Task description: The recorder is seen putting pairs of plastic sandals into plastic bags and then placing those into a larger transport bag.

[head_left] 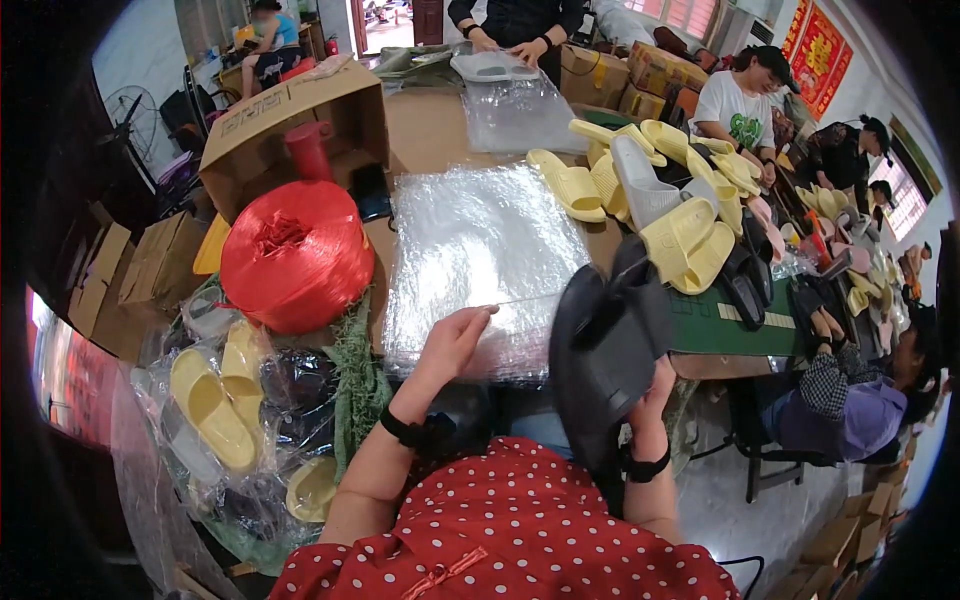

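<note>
A pair of black slippers [605, 350], stacked together, stands just right of the frame's centre, gripped from below by the right hand [655, 395], whose fingers curl closed around the lower edge. Just left of them, the left hand [452, 345] rests with fingers bent on the near edge of a stack of clear plastic bags [480, 255], pinching the top sheet. The stack lies flat on the bench [425, 125] in the middle of the frame. Both wrists wear black bands, and a red polka-dot top fills the lower edge.

To the left of the bags sits a large red spool of plastic twine [296, 255], touching a green net bag [352, 375] below it. In the lower left, bagged yellow slippers [215, 400] lie in clear wrapping. An open cardboard box [290, 115] stands in the upper left with a red jug [308, 150] inside.

To the upper right, a heap of loose yellow slippers [650, 190] spreads across the bench, with a grey one [640, 185] among them. At the far end, top centre, another person's hands [510, 48] rest by a clear bag holding a pale slipper [495, 68]. Along the right edge several other people sit by more slippers.
</note>
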`<action>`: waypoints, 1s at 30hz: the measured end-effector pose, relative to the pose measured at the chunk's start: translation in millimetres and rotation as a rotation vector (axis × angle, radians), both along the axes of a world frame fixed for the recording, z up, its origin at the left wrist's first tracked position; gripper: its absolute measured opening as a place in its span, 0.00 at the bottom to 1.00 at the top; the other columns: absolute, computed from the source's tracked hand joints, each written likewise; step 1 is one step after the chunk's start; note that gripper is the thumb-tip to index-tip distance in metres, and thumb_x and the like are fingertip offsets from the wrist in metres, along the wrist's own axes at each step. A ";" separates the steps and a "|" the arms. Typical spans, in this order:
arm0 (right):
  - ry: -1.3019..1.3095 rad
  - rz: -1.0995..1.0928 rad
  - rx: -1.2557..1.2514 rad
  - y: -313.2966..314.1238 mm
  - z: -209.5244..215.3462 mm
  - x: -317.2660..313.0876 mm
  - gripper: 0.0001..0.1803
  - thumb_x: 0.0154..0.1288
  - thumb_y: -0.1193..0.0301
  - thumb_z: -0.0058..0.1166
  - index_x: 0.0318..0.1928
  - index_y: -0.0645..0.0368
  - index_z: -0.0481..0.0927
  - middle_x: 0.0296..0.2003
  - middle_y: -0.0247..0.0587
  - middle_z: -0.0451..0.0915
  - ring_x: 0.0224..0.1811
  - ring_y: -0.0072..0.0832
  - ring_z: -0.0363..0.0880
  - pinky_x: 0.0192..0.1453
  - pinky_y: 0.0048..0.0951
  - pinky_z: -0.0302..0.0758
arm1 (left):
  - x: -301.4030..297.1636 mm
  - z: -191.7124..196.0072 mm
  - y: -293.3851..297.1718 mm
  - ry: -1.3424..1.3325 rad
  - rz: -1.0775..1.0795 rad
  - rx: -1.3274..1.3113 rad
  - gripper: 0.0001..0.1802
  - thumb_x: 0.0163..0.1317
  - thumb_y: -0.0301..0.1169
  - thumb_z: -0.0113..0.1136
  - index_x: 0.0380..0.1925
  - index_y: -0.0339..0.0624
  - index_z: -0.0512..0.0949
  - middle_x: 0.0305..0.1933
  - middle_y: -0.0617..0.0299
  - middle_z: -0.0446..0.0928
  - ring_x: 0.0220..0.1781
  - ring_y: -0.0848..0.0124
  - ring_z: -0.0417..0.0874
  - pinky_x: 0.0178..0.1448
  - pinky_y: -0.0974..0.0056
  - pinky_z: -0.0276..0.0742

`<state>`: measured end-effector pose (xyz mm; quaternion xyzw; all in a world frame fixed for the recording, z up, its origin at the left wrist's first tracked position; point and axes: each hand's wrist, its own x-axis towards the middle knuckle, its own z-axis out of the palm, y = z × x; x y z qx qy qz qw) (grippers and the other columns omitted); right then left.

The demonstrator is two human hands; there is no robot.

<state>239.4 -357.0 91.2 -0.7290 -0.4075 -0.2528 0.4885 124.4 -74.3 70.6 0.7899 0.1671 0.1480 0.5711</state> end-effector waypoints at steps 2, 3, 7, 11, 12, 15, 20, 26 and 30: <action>0.007 0.150 -0.183 -6.2 -7.7 -1.1 0.13 0.47 0.70 0.63 0.32 0.64 0.76 0.32 0.53 0.76 0.34 0.53 0.76 0.38 0.44 0.73 | 7.0 3.3 3.0 -0.061 -0.033 -0.065 0.20 0.72 0.42 0.50 0.51 0.41 0.81 0.45 0.56 0.84 0.47 0.72 0.81 0.53 0.67 0.74; 0.015 0.294 -0.366 -9.0 -9.2 -2.0 0.13 0.44 0.69 0.64 0.27 0.62 0.74 0.28 0.50 0.73 0.32 0.53 0.75 0.35 0.45 0.72 | 8.5 12.2 3.5 -0.057 -0.066 -0.117 0.20 0.72 0.41 0.51 0.52 0.39 0.81 0.47 0.56 0.84 0.49 0.72 0.81 0.56 0.67 0.73; 0.051 0.461 -0.476 -1.6 3.4 -18.3 0.14 0.46 0.68 0.64 0.23 0.61 0.71 0.24 0.47 0.70 0.29 0.49 0.74 0.31 0.45 0.71 | 17.6 20.9 9.6 0.041 -0.130 -0.130 0.19 0.72 0.38 0.49 0.53 0.39 0.80 0.50 0.54 0.83 0.53 0.71 0.80 0.60 0.67 0.71; 0.164 0.300 -0.712 -3.6 8.7 -23.3 0.13 0.57 0.65 0.60 0.35 0.63 0.78 0.32 0.50 0.76 0.36 0.50 0.78 0.38 0.46 0.76 | 12.2 22.6 2.6 -0.050 -0.227 -0.121 0.19 0.72 0.36 0.47 0.56 0.40 0.78 0.57 0.51 0.79 0.60 0.68 0.76 0.66 0.66 0.67; 0.158 0.245 -0.672 -3.4 5.0 -21.9 0.13 0.58 0.66 0.60 0.36 0.64 0.78 0.33 0.50 0.77 0.37 0.50 0.79 0.39 0.46 0.77 | 12.0 22.1 3.5 -0.069 -0.300 0.052 0.20 0.71 0.34 0.47 0.60 0.43 0.75 0.65 0.49 0.71 0.67 0.60 0.70 0.70 0.61 0.63; 0.176 0.149 -0.667 -1.3 4.3 -22.4 0.13 0.60 0.66 0.58 0.36 0.64 0.77 0.34 0.52 0.77 0.37 0.51 0.79 0.40 0.46 0.77 | 4.2 28.0 -13.2 -0.084 -0.306 0.558 0.21 0.71 0.35 0.47 0.62 0.49 0.74 0.72 0.48 0.63 0.72 0.47 0.61 0.75 0.53 0.56; 0.177 0.016 -0.693 22.0 11.1 -21.0 0.12 0.61 0.66 0.58 0.33 0.65 0.77 0.32 0.53 0.77 0.34 0.52 0.79 0.37 0.48 0.76 | -2.6 46.9 -34.4 -0.181 -0.381 0.760 0.22 0.69 0.35 0.48 0.63 0.54 0.73 0.77 0.50 0.53 0.77 0.43 0.49 0.77 0.47 0.49; 0.102 -0.090 -0.605 62.2 -1.3 7.1 0.14 0.59 0.64 0.59 0.30 0.64 0.75 0.31 0.55 0.79 0.32 0.52 0.80 0.37 0.47 0.77 | -6.5 59.8 -48.2 -0.297 -0.470 0.775 0.25 0.68 0.34 0.49 0.65 0.56 0.70 0.77 0.56 0.53 0.78 0.48 0.48 0.77 0.44 0.46; -0.018 -0.021 -0.568 100.0 -19.3 37.7 0.11 0.62 0.65 0.53 0.32 0.60 0.76 0.30 0.52 0.76 0.34 0.50 0.79 0.37 0.45 0.76 | -9.4 66.7 -53.2 -0.337 -0.557 0.765 0.25 0.67 0.33 0.50 0.65 0.57 0.70 0.77 0.55 0.54 0.78 0.48 0.48 0.77 0.41 0.45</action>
